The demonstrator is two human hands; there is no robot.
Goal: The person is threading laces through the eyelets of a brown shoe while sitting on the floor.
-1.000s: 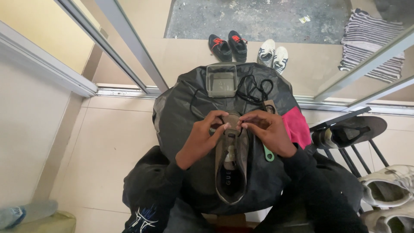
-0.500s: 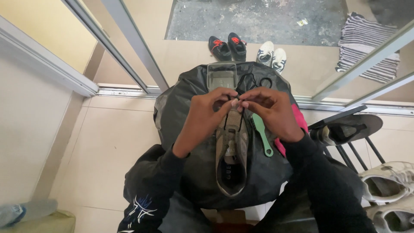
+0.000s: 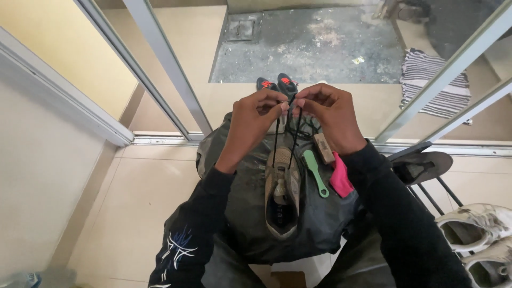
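The left hand (image 3: pixel 255 118) and the right hand (image 3: pixel 326 116) are lifted up close together, and each one pinches an end of the black shoelace (image 3: pixel 287 140) with its fingertips. The lace runs down from the fingers to a worn grey-brown shoe (image 3: pixel 281 198), which lies on a black plastic sheet (image 3: pixel 240 181) over the person's lap, toe pointing away. To do this well, I think both ends should be pulled evenly and kept tight, so the lace sits flat in its holes. Just beside the shoe lie a green brush (image 3: pixel 316 172), a small brown block (image 3: pixel 324 148) and a pink cloth (image 3: pixel 340 176). The hands cover the lace ends, so I cannot tell if there is a knot. White shoes (image 3: pixel 474 229) at the right are cut off by the edge.
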